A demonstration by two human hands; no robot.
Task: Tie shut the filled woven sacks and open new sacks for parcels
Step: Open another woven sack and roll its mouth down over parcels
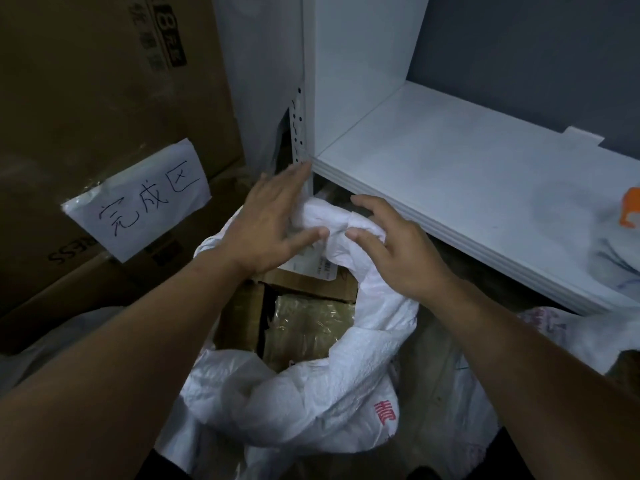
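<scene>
A white woven sack stands on the floor in front of me with its mouth open. Inside it lie cardboard parcels, one wrapped in clear tape. The far rim of the sack is bunched into a wad. My left hand hovers over the left side of that wad, fingers spread and straight, thumb near the fabric. My right hand lies on the right side of the wad, fingers relaxed, thumb touching the cloth. Neither hand visibly grips the fabric.
A white shelf juts out at the right, its edge just behind my hands. Stacked brown cartons fill the left, with a handwritten paper sign taped on. More white sacks lie under the shelf at the right.
</scene>
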